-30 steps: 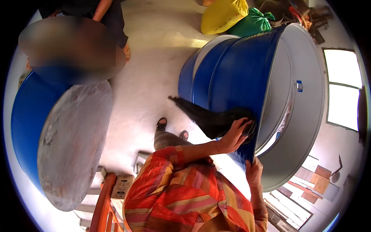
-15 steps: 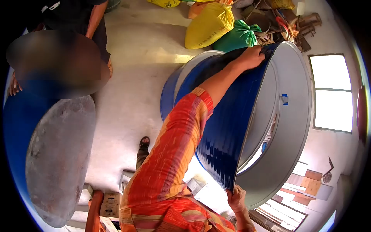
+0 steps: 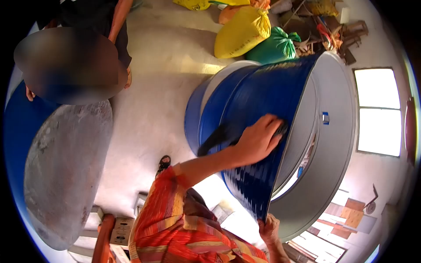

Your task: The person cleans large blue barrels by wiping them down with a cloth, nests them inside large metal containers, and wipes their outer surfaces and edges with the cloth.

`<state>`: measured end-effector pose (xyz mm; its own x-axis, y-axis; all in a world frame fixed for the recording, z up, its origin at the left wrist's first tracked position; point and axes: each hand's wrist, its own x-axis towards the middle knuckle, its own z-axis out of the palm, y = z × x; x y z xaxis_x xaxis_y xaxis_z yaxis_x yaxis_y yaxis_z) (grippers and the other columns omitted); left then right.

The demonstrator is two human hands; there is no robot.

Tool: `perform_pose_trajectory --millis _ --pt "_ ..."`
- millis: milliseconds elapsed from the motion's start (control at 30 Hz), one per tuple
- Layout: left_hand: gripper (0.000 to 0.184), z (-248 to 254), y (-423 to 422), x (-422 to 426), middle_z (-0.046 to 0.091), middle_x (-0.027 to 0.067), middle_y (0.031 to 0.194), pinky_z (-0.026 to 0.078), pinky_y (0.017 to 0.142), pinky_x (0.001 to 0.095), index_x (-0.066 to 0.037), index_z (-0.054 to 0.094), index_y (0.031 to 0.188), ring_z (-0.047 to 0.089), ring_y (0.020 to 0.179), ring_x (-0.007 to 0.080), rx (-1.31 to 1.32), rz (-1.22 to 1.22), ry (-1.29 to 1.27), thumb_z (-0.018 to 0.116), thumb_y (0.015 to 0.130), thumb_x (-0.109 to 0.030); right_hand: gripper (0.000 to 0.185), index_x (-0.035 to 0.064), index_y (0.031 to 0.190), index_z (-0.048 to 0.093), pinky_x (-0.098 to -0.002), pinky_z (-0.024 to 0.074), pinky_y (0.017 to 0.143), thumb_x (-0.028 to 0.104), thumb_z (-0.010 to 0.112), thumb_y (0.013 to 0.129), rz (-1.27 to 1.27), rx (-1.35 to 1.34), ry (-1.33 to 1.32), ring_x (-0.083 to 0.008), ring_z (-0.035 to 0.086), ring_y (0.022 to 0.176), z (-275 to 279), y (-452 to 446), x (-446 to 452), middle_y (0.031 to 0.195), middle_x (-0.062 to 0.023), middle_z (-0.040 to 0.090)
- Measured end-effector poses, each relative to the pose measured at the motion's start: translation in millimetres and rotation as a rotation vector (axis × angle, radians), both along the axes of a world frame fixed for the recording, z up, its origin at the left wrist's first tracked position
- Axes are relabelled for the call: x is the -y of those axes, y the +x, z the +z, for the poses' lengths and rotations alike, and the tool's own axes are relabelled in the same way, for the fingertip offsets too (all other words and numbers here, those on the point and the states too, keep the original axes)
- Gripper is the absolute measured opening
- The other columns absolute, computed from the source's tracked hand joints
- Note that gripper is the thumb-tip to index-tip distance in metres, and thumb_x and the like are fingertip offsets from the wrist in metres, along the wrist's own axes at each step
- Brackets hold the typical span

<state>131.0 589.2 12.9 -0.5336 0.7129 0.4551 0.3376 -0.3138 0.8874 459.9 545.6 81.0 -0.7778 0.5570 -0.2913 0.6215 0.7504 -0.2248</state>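
A large open-ended blue drum [image 3: 272, 94] with a pale grey inside lies on its side in front of me. My left hand [image 3: 262, 139] is closed on a black cloth [image 3: 283, 128] pressed to the blue outer wall near the rim. A blurred dark strip, seemingly part of that cloth, trails to the left under the forearm; most of the cloth is hidden. Lower down, my right hand [image 3: 269, 228] grips the bottom edge of the drum's rim, its fingers curled around it.
Another person [image 3: 94, 17] stands at the upper left by a second blue drum with a grey round end [image 3: 70, 175]. A yellow sack [image 3: 243, 33] and a green sack [image 3: 274, 47] stand behind my drum. A cardboard box [image 3: 123, 230] is at lower left.
My left hand has swept down along the drum's blue wall with the black cloth, from near the top toward the middle. My right hand keeps its place at the lower rim.
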Motion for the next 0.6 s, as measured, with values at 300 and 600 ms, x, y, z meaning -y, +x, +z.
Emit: perform_pose_trajectory --millis 300,600 --pt "0.038 36.1 -121.7 -248.4 0.064 0.0212 0.094 0.047 0.08 0.0436 -0.003 0.058 0.113 0.061 0.09 0.0364 -0.063 -0.008 -0.014 0.059 0.083 -0.027 0.023 0.003 0.078 0.056 -0.0432 0.0449 0.054 0.025 0.061 0.084 -0.092 -0.031 0.009 -0.0392 0.057 0.063 3.6 -12.0 12.3 0.07 -0.0173 0.057" --pt "0.038 29.0 -115.4 -247.8 0.062 0.0228 0.087 0.044 0.074 0.0462 0.002 0.06 0.088 0.059 0.083 0.0396 0.113 -0.111 0.082 0.045 0.088 -0.033 0.025 0.0057 0.102 0.057 -0.0436 0.0448 0.064 0.016 0.063 0.08 -0.285 0.12 -0.187 -0.0336 0.057 0.077 6.7 15.2 8.4 0.084 -0.014 0.058"
